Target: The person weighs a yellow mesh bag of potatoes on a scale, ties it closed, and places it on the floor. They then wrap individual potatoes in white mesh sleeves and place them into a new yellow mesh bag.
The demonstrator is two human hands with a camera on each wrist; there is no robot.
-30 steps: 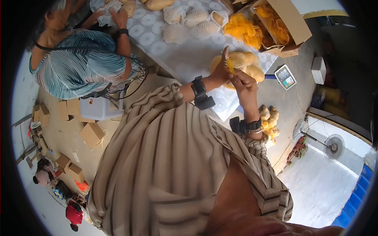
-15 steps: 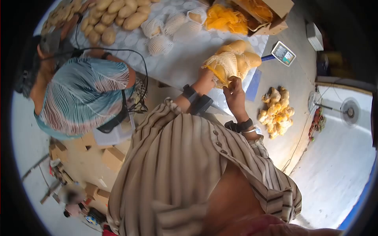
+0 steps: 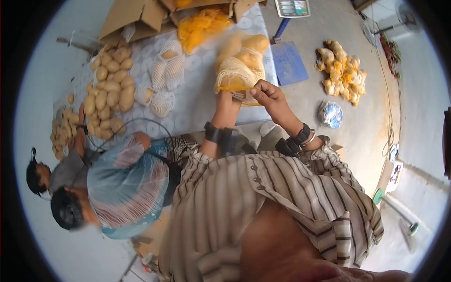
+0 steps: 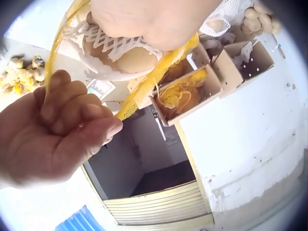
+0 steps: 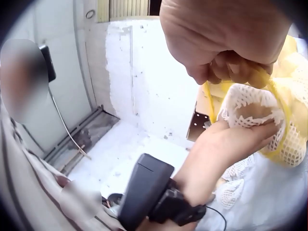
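Note:
A yellow mesh bag filled with large potatoes, some in white foam netting, lies near the table's edge in the head view. My left hand reaches into its mouth and holds a potato in white foam net, whose bare end faces back. In the left wrist view that hand hides part of the potato. My right hand pinches the bag's yellow rim beside it. From the right wrist, the left fingers lie along the netted potato, below my curled right hand.
Loose potatoes and foam-netted ones lie left on the table. Orange mesh sits beside cardboard boxes. A blue scale platform stands right. Filled bags lie on the floor. Two people stand left, one in blue.
The head view has swung, bringing the loose potatoes into sight and the bag farther left in view. My left hand now reaches into the bag's mouth; my right still pinches the yellow mesh.

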